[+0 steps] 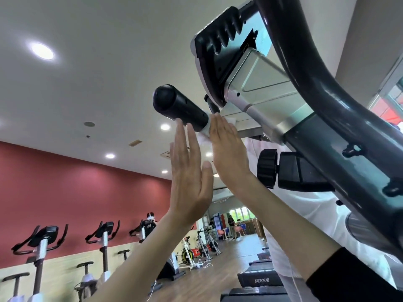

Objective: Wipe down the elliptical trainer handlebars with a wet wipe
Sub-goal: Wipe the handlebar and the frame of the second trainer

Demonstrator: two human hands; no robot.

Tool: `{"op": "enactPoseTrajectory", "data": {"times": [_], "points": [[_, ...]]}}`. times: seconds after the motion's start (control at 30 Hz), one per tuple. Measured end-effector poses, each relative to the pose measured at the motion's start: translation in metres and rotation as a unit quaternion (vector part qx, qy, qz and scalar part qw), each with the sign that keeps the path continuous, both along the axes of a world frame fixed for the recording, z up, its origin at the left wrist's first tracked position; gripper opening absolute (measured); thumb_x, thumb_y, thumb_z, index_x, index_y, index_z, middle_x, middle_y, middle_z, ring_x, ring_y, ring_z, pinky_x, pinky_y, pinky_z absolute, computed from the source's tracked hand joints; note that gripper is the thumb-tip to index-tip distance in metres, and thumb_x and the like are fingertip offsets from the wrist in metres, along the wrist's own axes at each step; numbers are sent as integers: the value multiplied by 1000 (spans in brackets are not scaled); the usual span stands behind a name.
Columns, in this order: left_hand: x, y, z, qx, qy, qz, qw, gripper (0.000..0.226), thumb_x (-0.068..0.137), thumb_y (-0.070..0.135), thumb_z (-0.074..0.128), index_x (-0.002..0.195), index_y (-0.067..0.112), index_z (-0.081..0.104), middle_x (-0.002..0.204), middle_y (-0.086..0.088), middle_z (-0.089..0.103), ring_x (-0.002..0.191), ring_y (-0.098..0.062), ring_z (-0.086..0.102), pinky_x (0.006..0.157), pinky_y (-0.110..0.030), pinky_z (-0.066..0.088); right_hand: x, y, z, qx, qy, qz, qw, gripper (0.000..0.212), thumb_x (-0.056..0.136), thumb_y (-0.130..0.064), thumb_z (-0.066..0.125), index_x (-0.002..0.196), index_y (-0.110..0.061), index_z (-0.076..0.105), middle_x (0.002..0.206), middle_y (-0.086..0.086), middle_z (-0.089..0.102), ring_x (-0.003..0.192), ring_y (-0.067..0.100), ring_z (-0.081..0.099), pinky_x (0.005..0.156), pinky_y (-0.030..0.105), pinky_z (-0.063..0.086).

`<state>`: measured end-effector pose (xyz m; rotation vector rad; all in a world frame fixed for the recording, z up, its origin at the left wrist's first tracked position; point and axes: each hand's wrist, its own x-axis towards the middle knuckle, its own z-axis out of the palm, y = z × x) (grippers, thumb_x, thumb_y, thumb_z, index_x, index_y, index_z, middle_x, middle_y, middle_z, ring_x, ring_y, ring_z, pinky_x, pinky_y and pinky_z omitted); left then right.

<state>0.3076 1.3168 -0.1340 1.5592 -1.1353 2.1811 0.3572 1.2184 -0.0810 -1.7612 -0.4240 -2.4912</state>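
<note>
1. Two flat hands, our left hand (189, 171) and right hand (229, 153), fingers straight, press the wet wipe (205, 137) against the handlebar grip (178, 105), at its inner end.
2. We judge the wiping underway; next, slide the wipe outward along that grip.

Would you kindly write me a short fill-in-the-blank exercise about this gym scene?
The left hand and right hand keep their fingers ___, not curled. The wet wipe at the black handlebar grip is ___. The wall behind the exercise bikes is ___.
Missing: straight; white; red.
</note>
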Motion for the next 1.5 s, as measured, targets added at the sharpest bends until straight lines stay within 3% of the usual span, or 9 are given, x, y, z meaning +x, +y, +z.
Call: {"op": "enactPoseTrajectory", "data": {"times": [0.1,0.23,0.47,0.7,0.93,1.1,1.27,1.4,1.5], "points": [[14,1,-5,27,37,55,997,64,94,18,28,150,6,1,160,-3,-1,149,-15,-1,121,-40,-2,1,-1,1,46,124,-85,988,58,101,-12,20,146,5,-14,158,19,-7,147,26,-4,115,35,-9],[24,1,1,32,63,106,992,59,95,23,23,150,11,6,160,0,6,148,-8,0,121,-38,-3,-6,2,-4,87,144,-136,976,61,104,-19,19,143,8,-19,157,21,-12,146,28,-11,115,38,-9],[28,11,9,42,88,136,986,59,94,26,23,151,16,11,159,4,10,147,-5,3,121,-33,-4,-13,-1,-5,147,168,-119,967,58,91,-13,-4,143,10,-15,156,26,-10,146,32,-7,116,39,-7],[23,13,18,49,88,138,985,60,94,27,23,152,16,11,159,5,9,147,-5,4,121,-34,-2,7,6,-10,147,96,-161,971,76,97,-39,36,151,-4,-4,158,20,6,144,42,7,114,50,0],[26,5,19,59,98,142,983,61,94,27,21,153,14,13,159,6,7,148,-6,4,121,-30,-2,19,1,-13,186,49,-184,964,64,98,-27,27,150,0,3,158,17,11,145,33,12,115,43,3],[26,2,22,60,108,122,985,61,92,28,20,152,14,15,157,7,10,147,-5,7,121,-31,5,33,5,-14,184,-35,-119,975,56,97,-14,22,150,2,14,156,19,17,145,33,16,118,43,5],[25,4,31,84,108,97,986,60,92,25,25,150,10,21,156,3,19,146,-1,9,121,-26,9,50,-4,-9,65,-134,110,983,51,90,0,33,141,5,36,147,20,38,139,30,28,120,34,3],[25,3,40,108,109,128,980,60,93,29,23,150,11,19,158,0,18,146,-2,8,121,-30,11,63,-9,-13,-18,-160,205,965,48,90,6,48,137,6,37,142,19,40,134,28,33,120,29,13],[23,0,47,120,124,154,973,61,94,32,21,152,12,16,160,-1,13,146,-1,3,121,-24,6,76,-11,-25,-44,-82,248,964,41,106,-15,26,141,3,35,145,17,36,138,25,26,117,35,18]]}}
